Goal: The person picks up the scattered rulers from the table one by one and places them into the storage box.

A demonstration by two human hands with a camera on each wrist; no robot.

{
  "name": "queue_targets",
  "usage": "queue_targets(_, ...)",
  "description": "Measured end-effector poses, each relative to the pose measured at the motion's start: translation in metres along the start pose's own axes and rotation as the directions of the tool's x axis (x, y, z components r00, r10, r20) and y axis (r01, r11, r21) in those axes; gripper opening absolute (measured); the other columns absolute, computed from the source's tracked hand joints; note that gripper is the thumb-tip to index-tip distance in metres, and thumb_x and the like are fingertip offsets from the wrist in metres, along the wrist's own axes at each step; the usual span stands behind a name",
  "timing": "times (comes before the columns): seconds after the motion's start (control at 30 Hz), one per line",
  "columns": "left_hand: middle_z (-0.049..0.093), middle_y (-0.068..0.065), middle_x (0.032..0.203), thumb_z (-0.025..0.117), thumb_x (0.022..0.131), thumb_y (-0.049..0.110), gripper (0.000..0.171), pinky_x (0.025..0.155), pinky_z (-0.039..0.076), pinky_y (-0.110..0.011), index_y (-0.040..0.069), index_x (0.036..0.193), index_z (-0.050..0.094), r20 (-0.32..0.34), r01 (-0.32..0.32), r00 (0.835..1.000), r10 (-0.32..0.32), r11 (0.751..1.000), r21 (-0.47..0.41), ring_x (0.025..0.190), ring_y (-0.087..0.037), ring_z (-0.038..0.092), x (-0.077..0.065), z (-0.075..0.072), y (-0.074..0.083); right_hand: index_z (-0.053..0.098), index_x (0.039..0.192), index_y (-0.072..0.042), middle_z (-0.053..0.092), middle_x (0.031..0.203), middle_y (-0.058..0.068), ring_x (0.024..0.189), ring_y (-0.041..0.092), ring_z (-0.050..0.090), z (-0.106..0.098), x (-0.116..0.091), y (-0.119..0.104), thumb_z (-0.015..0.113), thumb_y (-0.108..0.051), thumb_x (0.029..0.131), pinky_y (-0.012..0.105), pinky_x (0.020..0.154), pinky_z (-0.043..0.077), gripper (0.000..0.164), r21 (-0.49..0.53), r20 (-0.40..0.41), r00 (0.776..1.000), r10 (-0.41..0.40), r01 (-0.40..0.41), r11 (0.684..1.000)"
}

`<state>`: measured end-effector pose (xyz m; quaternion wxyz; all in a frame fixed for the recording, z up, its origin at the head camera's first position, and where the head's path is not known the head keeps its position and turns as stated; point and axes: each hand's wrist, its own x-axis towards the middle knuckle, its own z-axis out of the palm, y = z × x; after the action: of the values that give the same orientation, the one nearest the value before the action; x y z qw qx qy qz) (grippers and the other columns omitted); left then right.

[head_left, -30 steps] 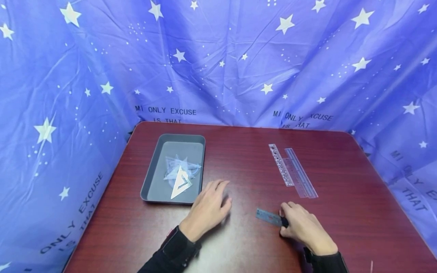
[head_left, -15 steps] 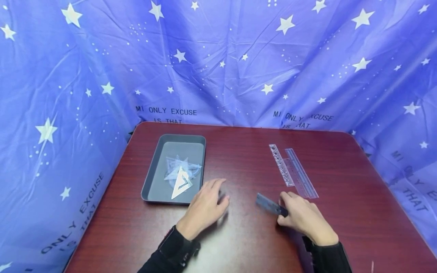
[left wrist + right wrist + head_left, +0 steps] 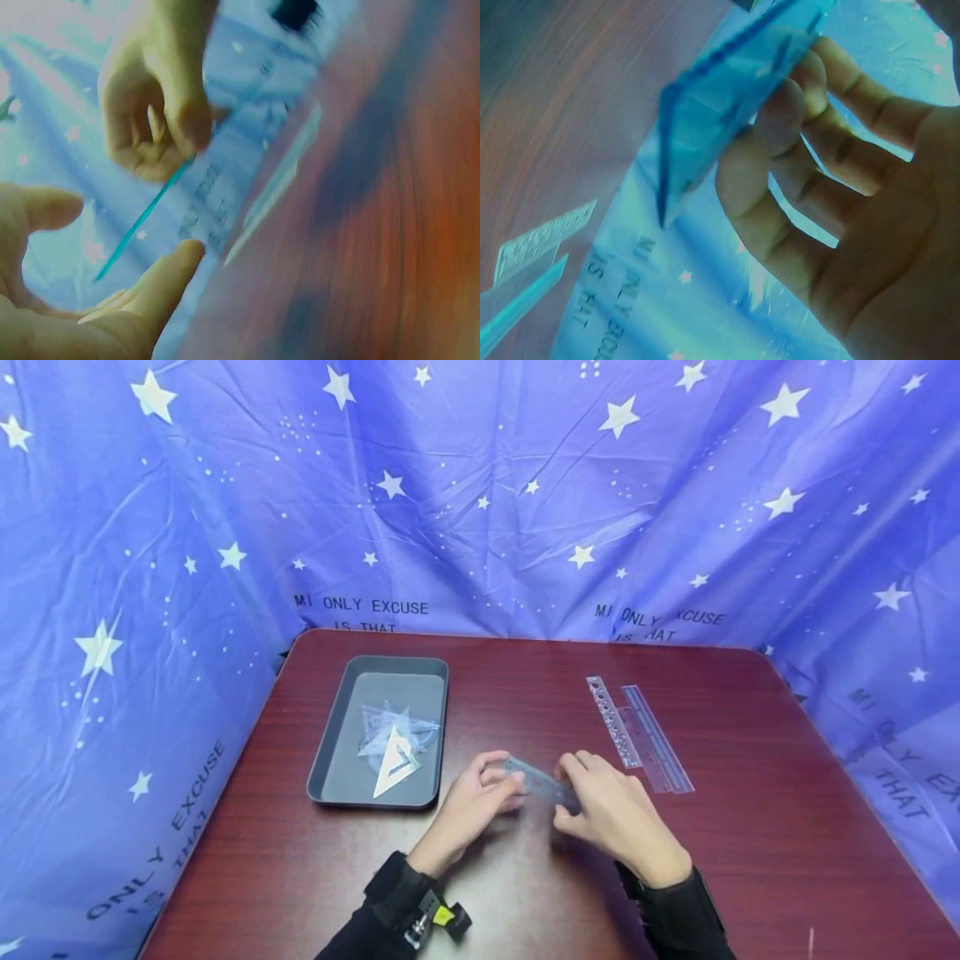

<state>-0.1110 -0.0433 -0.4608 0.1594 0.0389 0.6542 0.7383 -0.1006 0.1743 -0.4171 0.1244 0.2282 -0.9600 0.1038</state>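
Note:
My right hand (image 3: 618, 810) pinches a translucent bluish ruler (image 3: 538, 783) by one end, above the front middle of the table. In the right wrist view, the thumb and fingertips hold the ruler (image 3: 712, 112) along its lower edge. My left hand (image 3: 472, 802) reaches around the ruler's other end. Seen from the left wrist, that ruler (image 3: 142, 217) shows edge-on, its tip between thumb and fingers with a gap on both sides. The left fingers look parted and do not grip it.
A dark grey tray (image 3: 411, 689) at left holds several clear set squares and similar pieces, topped by a white triangle (image 3: 395, 766). Farther right on the red-brown table (image 3: 517, 693) lie a clear ruler with round holes (image 3: 613, 722) and more clear rulers (image 3: 660, 739) beside it.
My right hand has carried the ruler leftward and slightly away from me. The left hand has shifted a little right, so the ruler's end now lies between its thumb and fingers.

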Motion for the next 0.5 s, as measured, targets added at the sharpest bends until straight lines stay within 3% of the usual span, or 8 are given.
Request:
queue_targets(0.1,0.071,-0.03,0.13,0.065,0.106,0.013,0.055,0.099,0.064,-0.037,-0.012,0.15,0.044,0.039,0.058,0.998,-0.049,0.966,-0.25,0.109,-0.028,0.077,0.001,0.005,-0.003,0.064,0.097,-0.015,0.054,0.083,-0.007,0.071,0.009,0.05,0.003,0.006,-0.008,0.085,-0.023,0.07,0.025,0.049,0.041,0.036,0.007,-0.02,1.0,-0.012,0.013,1.0)
queue_targets(0.17,0.074,-0.026,0.127,0.063,0.106,0.011,0.049,0.097,0.064,-0.034,-0.014,0.145,0.047,0.065,0.084,0.996,-0.067,0.947,-0.309,0.102,-0.021,0.077,0.0,0.008,-0.004,0.063,0.098,-0.015,0.053,0.082,-0.007,0.069,0.009,0.049,0.004,0.009,-0.012,0.085,-0.024,0.071,0.025,0.049,0.04,0.036,0.017,-0.02,1.0,-0.006,0.007,1.0)
queue_targets(0.3,0.079,-0.012,0.114,0.063,0.107,0.01,0.04,0.093,0.065,-0.026,-0.015,0.138,0.053,0.065,0.102,0.994,-0.084,0.936,-0.337,0.094,-0.009,0.074,-0.002,0.014,-0.006,0.064,0.099,-0.013,0.05,0.081,-0.006,0.067,0.009,0.045,0.006,0.012,-0.017,0.086,-0.025,0.071,0.025,0.049,0.039,0.038,0.04,-0.033,0.999,0.003,-0.002,0.999)
queue_targets(0.5,0.076,0.001,0.093,0.062,0.105,0.003,0.027,0.08,0.065,-0.02,-0.011,0.128,0.058,-0.027,0.087,0.994,-0.102,0.937,-0.339,0.084,-0.006,0.07,-0.002,0.022,-0.005,0.066,0.099,-0.01,0.051,0.081,-0.004,0.067,0.01,0.048,0.009,0.016,-0.026,0.088,-0.024,0.071,0.029,0.05,0.045,0.038,0.044,-0.097,0.995,-0.017,0.021,0.999)
